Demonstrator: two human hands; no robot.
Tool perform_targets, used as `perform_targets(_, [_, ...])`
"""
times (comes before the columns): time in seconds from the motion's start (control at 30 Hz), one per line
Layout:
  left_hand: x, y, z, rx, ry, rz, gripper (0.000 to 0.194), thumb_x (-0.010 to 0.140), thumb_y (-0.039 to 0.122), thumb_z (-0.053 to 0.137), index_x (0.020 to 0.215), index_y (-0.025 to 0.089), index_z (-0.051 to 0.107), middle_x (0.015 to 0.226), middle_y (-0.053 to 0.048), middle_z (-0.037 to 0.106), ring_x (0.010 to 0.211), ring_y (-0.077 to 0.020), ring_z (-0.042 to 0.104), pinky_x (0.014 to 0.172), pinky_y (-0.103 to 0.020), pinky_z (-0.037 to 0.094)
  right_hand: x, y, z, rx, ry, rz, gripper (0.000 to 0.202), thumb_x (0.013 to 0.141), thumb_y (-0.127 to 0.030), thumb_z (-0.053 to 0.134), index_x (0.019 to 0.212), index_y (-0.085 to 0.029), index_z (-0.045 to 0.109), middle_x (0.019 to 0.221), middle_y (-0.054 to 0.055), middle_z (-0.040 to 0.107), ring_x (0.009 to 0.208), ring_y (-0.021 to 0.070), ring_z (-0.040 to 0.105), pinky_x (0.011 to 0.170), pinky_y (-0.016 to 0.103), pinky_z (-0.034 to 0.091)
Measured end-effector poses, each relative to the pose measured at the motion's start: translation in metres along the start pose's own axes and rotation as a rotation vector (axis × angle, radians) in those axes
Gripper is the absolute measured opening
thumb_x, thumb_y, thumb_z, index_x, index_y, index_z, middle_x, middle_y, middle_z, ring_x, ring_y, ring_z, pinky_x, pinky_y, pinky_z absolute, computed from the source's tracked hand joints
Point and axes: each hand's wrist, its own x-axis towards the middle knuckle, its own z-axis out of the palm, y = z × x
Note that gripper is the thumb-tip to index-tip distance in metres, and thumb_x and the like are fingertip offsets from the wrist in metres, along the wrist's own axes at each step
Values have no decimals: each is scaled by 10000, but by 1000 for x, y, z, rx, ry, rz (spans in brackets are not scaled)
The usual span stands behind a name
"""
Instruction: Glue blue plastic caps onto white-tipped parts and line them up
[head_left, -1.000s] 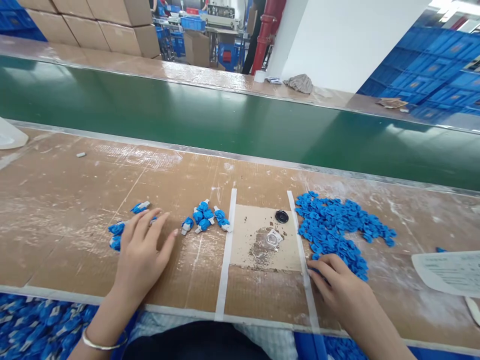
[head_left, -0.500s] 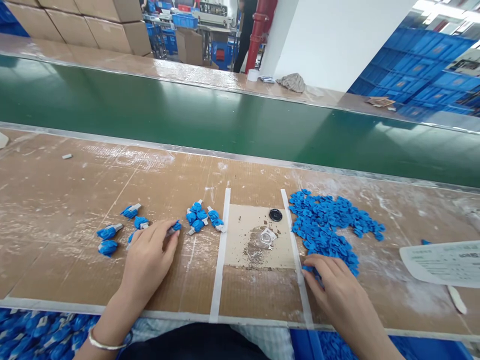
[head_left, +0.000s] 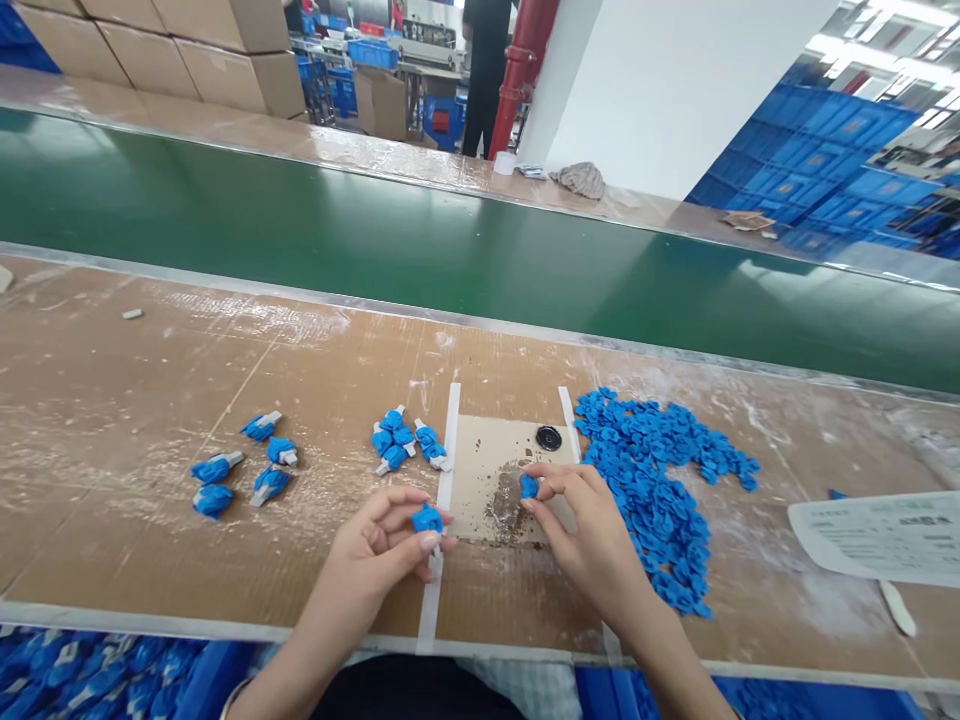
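Note:
My left hand (head_left: 379, 550) pinches a blue part (head_left: 427, 518) above the left tape strip; its kind is unclear. Between the thumb and fingertips of my right hand (head_left: 592, 530) is a small blue piece (head_left: 529, 487), over a stained cardboard square (head_left: 480, 470). The right fingers hide the small clear dish there. A round black cap (head_left: 548, 438) lies at the square's far edge. To the right spreads a heap of small flat blue pieces (head_left: 660, 440). Blue parts with grey ends lie in two groups on the left, one group (head_left: 394, 438) near the tape, another (head_left: 214, 466) farther off.
Beyond the cardboard-covered table (head_left: 337, 360) runs a green conveyor belt (head_left: 375, 230). A white printed sheet (head_left: 877, 535) is at the right. Below the front edge, a blue bin (head_left: 217, 680) of blue parts is at left, another (head_left: 604, 690) at right. Someone in dark clothes (head_left: 484, 75) stands far back.
My left hand has lifted a blue part from the left group and moved right. My right hand has left the heap's edge with a small blue piece and moved over the stained square.

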Motion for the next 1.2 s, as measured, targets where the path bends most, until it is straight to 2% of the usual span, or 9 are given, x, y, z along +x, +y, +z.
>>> perform_targets(0.1, [-2, -5, 14, -65, -48, -56, 382, 729, 321, 818, 1021, 184, 614, 903, -84, 738, 797, -215, 729, 550, -197, 543, -5, -7, -1, 135, 81, 76, 124, 902, -234, 588, 819, -233, 496, 1073, 69, 676, 1017, 250, 596, 870, 443, 456])
perform_targets(0.23, [-5, -4, 34, -148, -76, -90, 326, 713, 358, 828, 927, 163, 680, 880, -92, 751, 776, -193, 727, 584, -189, 547, -13, -27, -2, 623, 179, 263, 179, 868, -261, 672, 837, -234, 497, 1068, 46, 685, 1029, 212, 633, 855, 370, 509])
perform_targets(0.37, [-7, -2, 48, -218, -94, -65, 347, 715, 349, 832, 978, 179, 683, 837, -63, 746, 738, -170, 713, 576, -189, 543, -19, -45, 3, 1101, 122, 343, 178, 858, -231, 696, 862, -245, 519, 1051, 13, 695, 952, 180, 672, 782, 311, 566])
perform_targets(0.5, [-7, -3, 52, -280, -138, -4, 407, 731, 297, 830, 1087, 218, 649, 761, -11, 719, 652, -120, 675, 566, -168, 521, -24, -56, 8, 1257, 97, 372, 169, 866, -197, 685, 886, -252, 526, 1071, 17, 687, 920, 190, 688, 726, 302, 589])
perform_targets(0.67, [-7, -2, 51, -298, -159, 35, 428, 728, 230, 834, 1115, 234, 650, 748, 7, 711, 600, -75, 631, 596, -151, 504, -27, -65, 14, 1188, 130, 372, 183, 855, -194, 699, 875, -247, 525, 1068, 16, 684, 996, 194, 672, 802, 300, 576])
perform_targets(0.8, [-9, -1, 52, -295, -161, 42, 466, 730, 219, 831, 1157, 253, 647, 818, -5, 731, 704, -91, 661, 679, -164, 527, -28, -67, 20, 935, 181, 297, 182, 874, -166, 662, 876, -244, 497, 1075, 14, 667, 990, 159, 657, 822, 270, 555])
perform_targets(0.9, [-9, 0, 51, -279, -157, 9, 526, 715, 216, 840, 1195, 253, 628, 903, -21, 742, 809, -99, 675, 755, -162, 526, -29, -68, 24, 610, 212, 97, 177, 890, -100, 590, 900, -243, 487, 1102, 13, 652, 1033, 143, 630, 842, 261, 529])
perform_targets(1.03, [-6, 0, 46, -188, -146, -48, 493, 732, 221, 820, 1180, 221, 614, 867, -18, 741, 731, -79, 667, 664, -129, 514, -31, -69, 25, 287, 119, -209, 245, 888, -13, 497, 1029, -212, 499, 1155, 56, 632, 1121, 166, 577, 954, 336, 472])
perform_targets(1.2, [-5, -3, 29, 18, -100, 73, 365, 786, 303, 758, 1107, 206, 612, 855, -32, 737, 733, -160, 711, 705, -245, 579, -42, -37, 4, 64, 154, -101, 244, 929, -166, 562, 1167, -195, 518, 1165, 74, 618, 1143, 177, 551, 980, 324, 456])
